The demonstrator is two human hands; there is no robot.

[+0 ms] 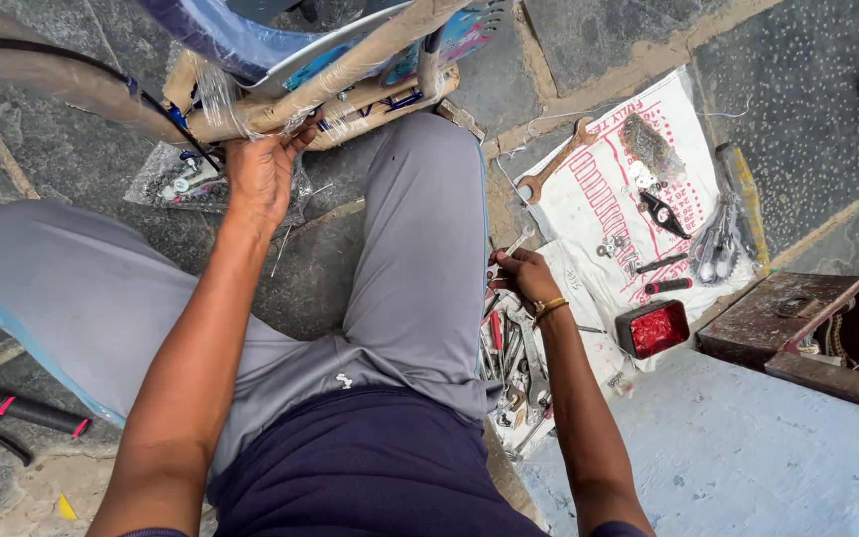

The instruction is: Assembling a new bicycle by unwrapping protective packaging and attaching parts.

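Note:
My left hand (258, 177) grips a bicycle frame (280, 94) wrapped in brown paper and clear plastic film, held above the stone floor between my knees. My right hand (523, 275) reaches down beside my right thigh and closes on a small metal spanner (515, 244) at the edge of a pile of wrenches (519, 368). A thin band sits on that wrist. I sit low in grey trousers with my legs spread.
A white printed sack (608, 189) lies on the floor with a rusty spanner (554, 159), small parts, black-handled tools and a red tin (654, 328). A rusty metal box (797, 328) stands right. Pliers (2, 413) lie far left. A bag of hardware (171, 179) lies under the frame.

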